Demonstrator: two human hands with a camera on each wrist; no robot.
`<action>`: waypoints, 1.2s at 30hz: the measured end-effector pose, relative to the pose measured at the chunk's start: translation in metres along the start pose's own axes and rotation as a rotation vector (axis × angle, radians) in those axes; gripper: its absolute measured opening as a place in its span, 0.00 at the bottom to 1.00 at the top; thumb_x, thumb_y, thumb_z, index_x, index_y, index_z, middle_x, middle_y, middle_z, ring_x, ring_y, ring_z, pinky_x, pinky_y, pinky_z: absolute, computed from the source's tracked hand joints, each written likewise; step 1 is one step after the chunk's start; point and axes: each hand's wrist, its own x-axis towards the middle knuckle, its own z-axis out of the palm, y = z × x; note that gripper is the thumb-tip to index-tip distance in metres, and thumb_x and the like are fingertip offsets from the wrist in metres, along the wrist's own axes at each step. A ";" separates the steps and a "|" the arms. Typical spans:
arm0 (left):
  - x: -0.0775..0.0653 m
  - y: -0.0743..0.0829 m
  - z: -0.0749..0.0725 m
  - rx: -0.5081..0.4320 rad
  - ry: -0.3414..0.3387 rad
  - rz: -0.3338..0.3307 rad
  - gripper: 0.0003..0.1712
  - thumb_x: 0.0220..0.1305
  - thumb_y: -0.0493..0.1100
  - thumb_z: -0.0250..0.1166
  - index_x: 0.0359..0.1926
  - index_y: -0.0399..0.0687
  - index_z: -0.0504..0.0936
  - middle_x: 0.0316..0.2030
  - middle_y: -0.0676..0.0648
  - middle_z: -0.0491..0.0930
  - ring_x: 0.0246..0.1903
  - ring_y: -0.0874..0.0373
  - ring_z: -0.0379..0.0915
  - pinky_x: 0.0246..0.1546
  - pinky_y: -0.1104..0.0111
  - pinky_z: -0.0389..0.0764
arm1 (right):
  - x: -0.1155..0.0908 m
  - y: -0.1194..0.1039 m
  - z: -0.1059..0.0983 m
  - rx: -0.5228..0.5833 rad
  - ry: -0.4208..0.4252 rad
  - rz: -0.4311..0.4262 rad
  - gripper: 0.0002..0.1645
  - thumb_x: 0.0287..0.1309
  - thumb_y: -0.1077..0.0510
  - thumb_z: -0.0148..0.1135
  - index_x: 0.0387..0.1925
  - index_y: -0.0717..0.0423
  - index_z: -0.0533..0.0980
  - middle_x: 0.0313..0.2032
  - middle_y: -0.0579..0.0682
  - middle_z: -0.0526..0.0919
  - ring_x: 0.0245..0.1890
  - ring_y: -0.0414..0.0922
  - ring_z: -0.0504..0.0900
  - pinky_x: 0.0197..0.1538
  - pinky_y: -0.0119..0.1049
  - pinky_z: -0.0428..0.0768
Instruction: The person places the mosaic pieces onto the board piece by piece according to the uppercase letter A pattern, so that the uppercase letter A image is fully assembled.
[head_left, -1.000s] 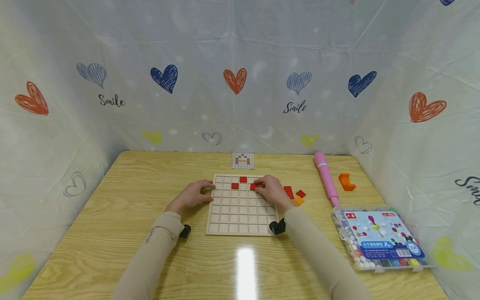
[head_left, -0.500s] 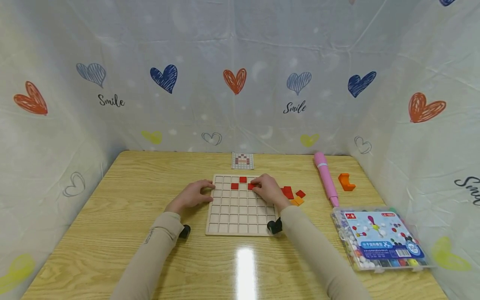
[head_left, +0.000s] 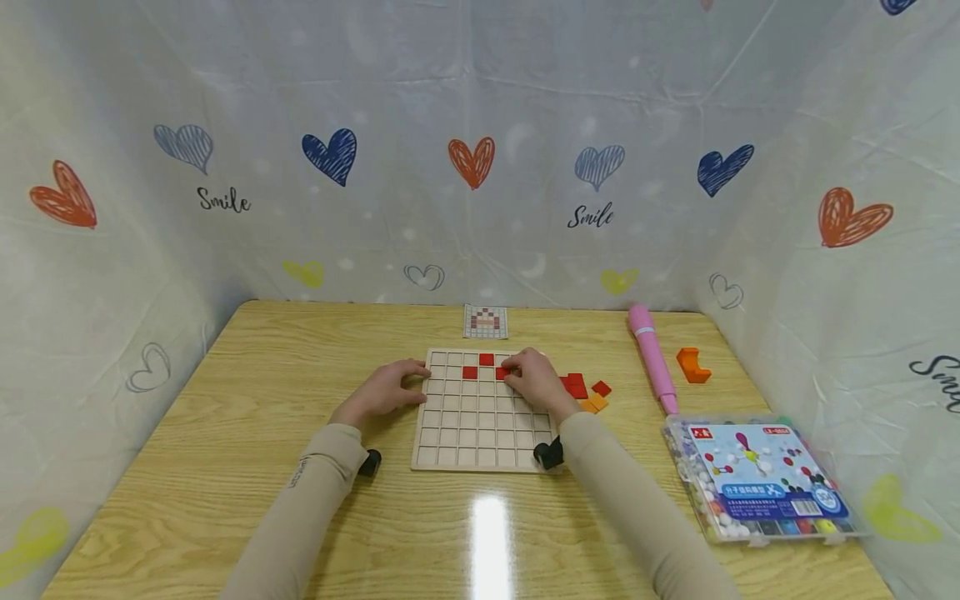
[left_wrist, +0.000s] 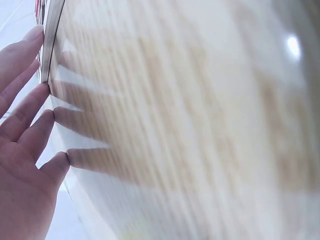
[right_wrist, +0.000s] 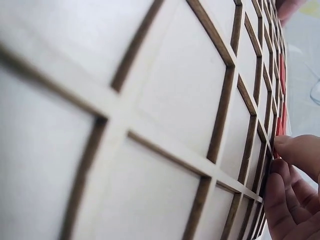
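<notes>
Head view shows the right grip, nearly closed, pinching a red tile at the second-farthest row of the grid board, while the left grip, loosely spread, touches its left edge; uneven pressure might tip the tile askew.

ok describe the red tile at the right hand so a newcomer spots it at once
On the wooden table lies a pale gridded board, with three visible red tiles near its far edge. The wanted one is the rightmost red tile, in or over the second row from that edge. Unlike the other two, it is touched by the person's right hand.
</notes>
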 end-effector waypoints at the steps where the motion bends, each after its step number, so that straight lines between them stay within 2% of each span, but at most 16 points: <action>1: 0.000 0.000 0.000 0.000 -0.001 0.000 0.26 0.62 0.41 0.69 0.61 0.41 0.77 0.68 0.38 0.65 0.71 0.39 0.52 0.71 0.48 0.54 | 0.000 0.000 0.000 -0.001 -0.001 -0.002 0.16 0.62 0.64 0.62 0.52 0.60 0.82 0.44 0.54 0.79 0.41 0.48 0.72 0.46 0.40 0.77; 6: 0.000 0.001 -0.001 -0.003 -0.003 -0.002 0.26 0.62 0.40 0.69 0.61 0.40 0.77 0.68 0.38 0.65 0.71 0.39 0.52 0.71 0.48 0.54 | -0.002 -0.001 0.000 0.022 0.007 0.005 0.18 0.62 0.64 0.62 0.53 0.61 0.80 0.45 0.55 0.80 0.39 0.47 0.72 0.46 0.40 0.77; 13: 0.000 0.001 -0.001 0.006 0.001 0.004 0.25 0.62 0.40 0.68 0.60 0.40 0.77 0.68 0.38 0.65 0.71 0.39 0.53 0.71 0.48 0.54 | -0.019 0.000 -0.003 0.176 0.106 0.108 0.21 0.64 0.61 0.62 0.58 0.59 0.78 0.49 0.55 0.79 0.45 0.49 0.80 0.51 0.44 0.81; 19: 0.000 0.001 0.000 0.006 0.003 0.007 0.25 0.62 0.40 0.69 0.60 0.40 0.78 0.68 0.37 0.66 0.70 0.39 0.53 0.71 0.48 0.54 | -0.046 0.005 -0.011 0.253 0.188 0.143 0.21 0.63 0.59 0.64 0.57 0.59 0.78 0.50 0.55 0.79 0.46 0.51 0.81 0.51 0.46 0.81; 30: 0.000 -0.001 -0.001 0.012 0.002 0.019 0.26 0.63 0.41 0.68 0.61 0.41 0.77 0.68 0.38 0.66 0.71 0.39 0.52 0.71 0.48 0.54 | -0.105 0.032 -0.030 0.268 0.254 0.126 0.22 0.63 0.60 0.64 0.57 0.62 0.77 0.47 0.57 0.79 0.46 0.51 0.81 0.53 0.47 0.81; 36: -0.002 0.002 -0.001 0.001 -0.005 0.010 0.26 0.63 0.42 0.68 0.61 0.41 0.77 0.68 0.39 0.65 0.71 0.40 0.51 0.72 0.48 0.54 | -0.131 0.051 -0.043 0.284 0.282 0.174 0.22 0.65 0.59 0.63 0.58 0.63 0.76 0.54 0.60 0.78 0.49 0.54 0.80 0.55 0.49 0.80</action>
